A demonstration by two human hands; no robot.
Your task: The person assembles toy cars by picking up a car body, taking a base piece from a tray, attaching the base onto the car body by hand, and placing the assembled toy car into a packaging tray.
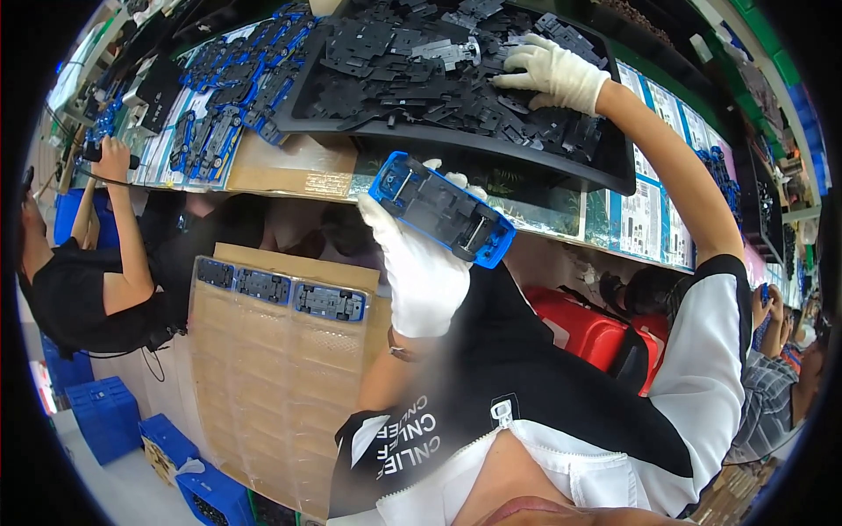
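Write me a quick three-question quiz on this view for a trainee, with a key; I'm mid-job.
1. Where is the right hand?
A. At the red bag
B. Over the black parts in the black tray
C. Beneath the bench
2. True or false: the left hand is empty.
3. How many blue-edged cars show in the sectioned tray?

Key:
1. B; its white-gloved fingers are spread among or just above the parts.
2. False; it holds a blue toy car, underside toward the camera.
3. Three, in one row along one end.
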